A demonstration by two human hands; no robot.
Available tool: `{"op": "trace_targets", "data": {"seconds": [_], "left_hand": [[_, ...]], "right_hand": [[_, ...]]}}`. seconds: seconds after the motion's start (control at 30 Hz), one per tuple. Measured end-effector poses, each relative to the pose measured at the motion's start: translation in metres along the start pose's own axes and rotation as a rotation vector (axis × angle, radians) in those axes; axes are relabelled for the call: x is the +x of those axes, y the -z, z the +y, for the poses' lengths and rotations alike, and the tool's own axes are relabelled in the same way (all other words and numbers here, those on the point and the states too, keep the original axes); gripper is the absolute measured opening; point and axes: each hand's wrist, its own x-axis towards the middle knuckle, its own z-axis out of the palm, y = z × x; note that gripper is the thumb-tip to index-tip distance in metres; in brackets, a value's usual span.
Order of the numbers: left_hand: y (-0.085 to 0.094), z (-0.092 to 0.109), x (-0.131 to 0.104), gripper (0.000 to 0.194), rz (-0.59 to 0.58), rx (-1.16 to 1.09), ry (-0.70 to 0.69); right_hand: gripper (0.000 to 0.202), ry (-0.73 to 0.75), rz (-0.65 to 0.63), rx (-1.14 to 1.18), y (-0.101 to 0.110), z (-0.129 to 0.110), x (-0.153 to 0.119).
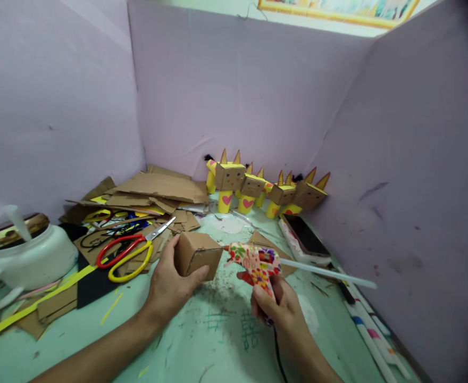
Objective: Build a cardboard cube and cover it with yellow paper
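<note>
My left hand (172,287) grips a small cardboard box (200,255) from its left side, thumb on the near face. A hot glue gun (256,260) with a floral pattern is in my right hand (280,308), fingers wrapped round its handle. Its red nozzle points left at the box's upper right edge; whether it touches I cannot tell. A long translucent glue stick (329,273) sticks out of the gun's back, and a black cord (278,354) hangs below the handle.
Scissors (134,255) with red and yellow handles lie left on cardboard scraps (158,189). Several yellow figures with cardboard heads (230,178) stand at the back. A phone (306,234) lies right, near white tubes (372,340). A white teapot-like vessel (30,260) stands far left. Panels enclose the table.
</note>
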Motion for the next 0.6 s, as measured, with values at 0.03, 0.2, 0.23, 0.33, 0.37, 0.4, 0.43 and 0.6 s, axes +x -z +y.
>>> {"op": "trace_targets", "data": {"seconds": [0.03,0.2,0.23,0.33,0.37,0.4,0.43,0.6], "left_hand": [[0.002,-0.001,0.0,0.082,-0.006,-0.019,-0.002],[0.011,-0.006,-0.002,0.085,-0.111,-0.174,0.037],[0.012,-0.007,-0.003,0.085,-0.151,-0.232,0.049],[0.016,-0.007,-0.005,0.084,-0.254,-0.388,0.074],[0.017,-0.006,-0.006,0.083,-0.273,-0.419,0.083],[0.018,-0.005,-0.006,0.083,-0.286,-0.441,0.097],[0.019,-0.004,-0.007,0.083,-0.296,-0.455,0.111],[0.02,0.0,-0.011,0.079,-0.4,-0.516,0.165]], "right_hand": [[0.042,-0.063,-0.005,0.049,0.0,0.001,0.004],[0.033,-0.167,0.04,0.056,-0.005,0.009,0.029],[0.032,-0.17,0.045,0.039,-0.008,0.011,0.034],[0.033,-0.183,0.065,0.001,-0.02,0.019,0.048],[0.033,-0.178,0.075,-0.013,-0.024,0.023,0.051],[0.033,-0.167,0.082,-0.03,-0.027,0.026,0.054],[0.033,-0.152,0.085,-0.048,-0.03,0.029,0.057],[0.017,-0.063,0.107,-0.194,-0.025,0.026,0.056]]}}
